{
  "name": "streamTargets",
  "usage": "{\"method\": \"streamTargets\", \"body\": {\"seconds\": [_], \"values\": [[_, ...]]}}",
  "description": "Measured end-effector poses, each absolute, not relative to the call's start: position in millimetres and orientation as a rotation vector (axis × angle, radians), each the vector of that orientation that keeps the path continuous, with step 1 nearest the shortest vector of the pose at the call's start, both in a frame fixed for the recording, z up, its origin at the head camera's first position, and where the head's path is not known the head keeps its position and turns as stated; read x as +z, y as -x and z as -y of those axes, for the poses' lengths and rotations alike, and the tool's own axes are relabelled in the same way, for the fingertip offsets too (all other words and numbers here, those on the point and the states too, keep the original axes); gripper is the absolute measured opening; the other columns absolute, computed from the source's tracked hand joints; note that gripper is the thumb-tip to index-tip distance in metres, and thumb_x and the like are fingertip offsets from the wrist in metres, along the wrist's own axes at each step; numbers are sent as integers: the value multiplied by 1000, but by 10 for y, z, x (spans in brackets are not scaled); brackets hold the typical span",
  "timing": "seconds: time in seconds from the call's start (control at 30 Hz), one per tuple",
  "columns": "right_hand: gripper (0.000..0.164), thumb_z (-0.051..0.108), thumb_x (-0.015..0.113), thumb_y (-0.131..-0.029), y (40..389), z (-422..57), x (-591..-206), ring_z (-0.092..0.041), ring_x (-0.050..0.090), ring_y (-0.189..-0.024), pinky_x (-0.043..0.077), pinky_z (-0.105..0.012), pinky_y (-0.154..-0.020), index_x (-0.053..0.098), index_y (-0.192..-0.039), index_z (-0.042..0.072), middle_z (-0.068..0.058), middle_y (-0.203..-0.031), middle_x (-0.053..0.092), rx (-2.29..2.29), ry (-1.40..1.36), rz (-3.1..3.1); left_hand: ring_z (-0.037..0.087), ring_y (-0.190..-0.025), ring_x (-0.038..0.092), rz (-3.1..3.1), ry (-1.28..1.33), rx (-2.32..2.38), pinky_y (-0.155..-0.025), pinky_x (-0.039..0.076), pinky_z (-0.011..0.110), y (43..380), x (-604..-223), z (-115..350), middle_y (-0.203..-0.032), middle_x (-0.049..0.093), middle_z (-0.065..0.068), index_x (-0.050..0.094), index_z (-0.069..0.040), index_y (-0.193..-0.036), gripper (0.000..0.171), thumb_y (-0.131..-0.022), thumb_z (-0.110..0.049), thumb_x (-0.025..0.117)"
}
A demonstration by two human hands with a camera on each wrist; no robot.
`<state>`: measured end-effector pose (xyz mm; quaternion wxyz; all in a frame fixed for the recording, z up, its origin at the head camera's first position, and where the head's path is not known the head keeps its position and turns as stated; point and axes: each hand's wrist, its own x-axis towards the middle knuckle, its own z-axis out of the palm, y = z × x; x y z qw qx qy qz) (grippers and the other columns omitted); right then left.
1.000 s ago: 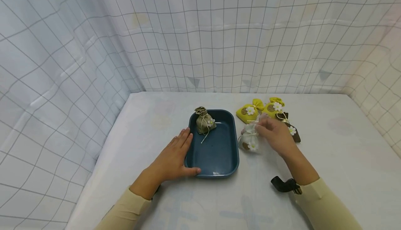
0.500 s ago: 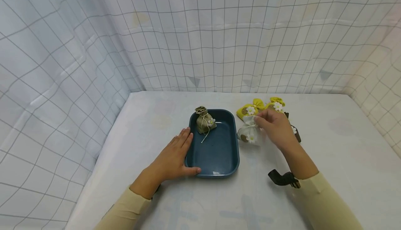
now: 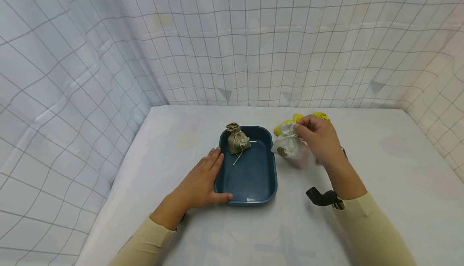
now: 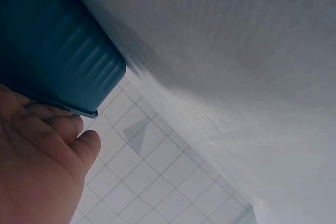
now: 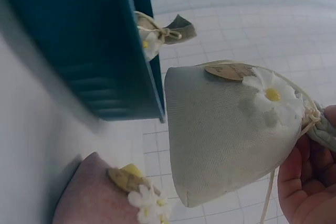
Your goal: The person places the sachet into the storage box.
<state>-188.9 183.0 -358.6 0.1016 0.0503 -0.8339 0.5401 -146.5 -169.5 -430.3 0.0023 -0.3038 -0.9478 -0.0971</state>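
My left hand [image 3: 199,183] rests with straight fingers along the left rim of a dark blue tray [image 3: 250,177], its thumb over the near rim. Inside the tray's far left corner sits an olive-brown drawstring pouch [image 3: 235,144] with a white flower. My right hand [image 3: 320,141] pinches the tied neck of a pale grey pouch [image 5: 226,135], which hangs raised beside the tray's right rim. A daisy and a brown tag decorate it. Under it in the head view lies a pink pouch [image 5: 97,198], partly covered.
Behind the right hand lie two yellow pouches, one left [image 3: 278,130] and one farther right [image 3: 321,115], both partly hidden. Only an edge of a dark brown pouch [image 3: 343,152] shows past the wrist. A white gridded curtain [image 3: 253,48] hangs behind the white table [image 3: 174,137].
The right hand has lifted the pale grey pouch up from the table and slightly away from me, uncovering part of the pink one. The left hand and tray have stayed still.
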Motion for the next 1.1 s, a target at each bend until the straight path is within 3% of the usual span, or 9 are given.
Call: {"method": "streamTargets", "body": {"seconds": [0.23,0.43,0.83,1.1], "values": [[24,24,65,-97,1946,-1722,-3529,-19,56,-82,51,-24,-69,65,-99,0,-10,-90,62,1731,-188,2330,27,-151,5,2984,952,-311,-118,20,49,1459,-4290,1700,-165,10,16,20,1,-157,120,-79,-85,49],[20,19,66,-97,1975,-1583,-3492,-20,53,-82,49,-21,-68,64,-99,-1,-10,-91,58,1830,-220,2246,27,-151,4,2987,955,-328,-118,20,49,1454,-4282,1697,-165,8,15,19,1,-157,119,-79,-82,54],[18,14,65,-96,2071,-1343,-3420,-19,55,-81,51,-25,-72,63,-100,-4,-9,-88,61,1930,-330,2222,26,-152,3,2972,964,-310,-118,19,49,1480,-4321,1677,-165,7,14,19,1,-157,119,-79,-83,52],[17,17,65,-97,2148,-1211,-3472,-19,56,-81,52,-28,-74,64,-99,1,-7,-86,61,1903,-329,2272,28,-151,5,2964,963,-301,-117,21,49,1466,-4307,1681,-165,9,16,20,2,-157,118,-80,-81,55]]}}
